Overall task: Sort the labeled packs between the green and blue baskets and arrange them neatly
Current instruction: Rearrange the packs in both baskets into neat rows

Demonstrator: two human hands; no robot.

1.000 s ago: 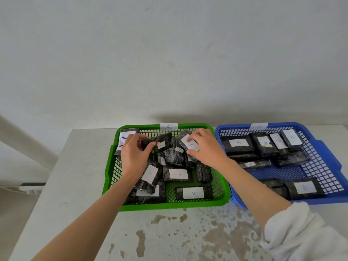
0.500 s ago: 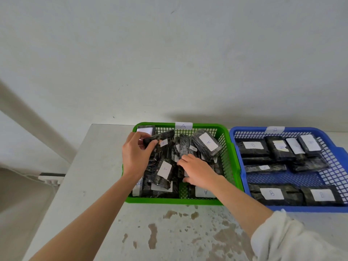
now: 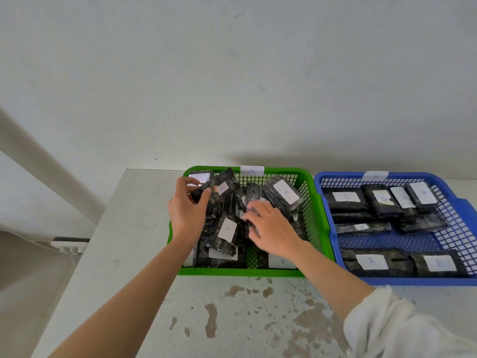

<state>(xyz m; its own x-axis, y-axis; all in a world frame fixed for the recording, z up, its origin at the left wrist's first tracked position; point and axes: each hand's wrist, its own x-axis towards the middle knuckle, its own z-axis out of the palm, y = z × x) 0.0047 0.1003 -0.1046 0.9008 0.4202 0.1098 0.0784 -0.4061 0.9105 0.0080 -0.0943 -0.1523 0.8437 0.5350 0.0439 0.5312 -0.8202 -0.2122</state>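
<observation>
- The green basket point(image 3: 313, 202) was the landmark; it carried a tag "A" point(image 3: 252, 171) on its far rim and held a loose heap of dark packs, some leaning on each other.
- The left hand point(image 3: 186, 211) was closed on one pack point(image 3: 215, 191) at the far-left corner of the green basket, thumb below and fingers above. The label on this pack seemed to read "B", but it was small and I am not sure.
- The right hand point(image 3: 273, 228) lay flat on the heap in the middle of the green basket, fingers spread on the packs. Whether it really gripped one, I could not tell — the fingertips were blurred.
- The blue basket point(image 3: 462, 210), just right of the green one and touching it, had a tag "B" point(image 3: 375, 175) and packs lying in rows, more orderly.
- Risk: the wrapping looked glossy, so the held pack could slip if the pinch was only at its edge.
- Risk: pulling a pack out of the heap could drag its neighbours; the tilted "A" pack point(image 3: 282, 193) at the far right of the green basket might slide down.
- Risk: a label read wrongly — some were turned or half hidden — would send a pack to the wrong basket.
- Risk: crossing to the blue basket, the left arm could meet the right arm and disturb the heap.
</observation>
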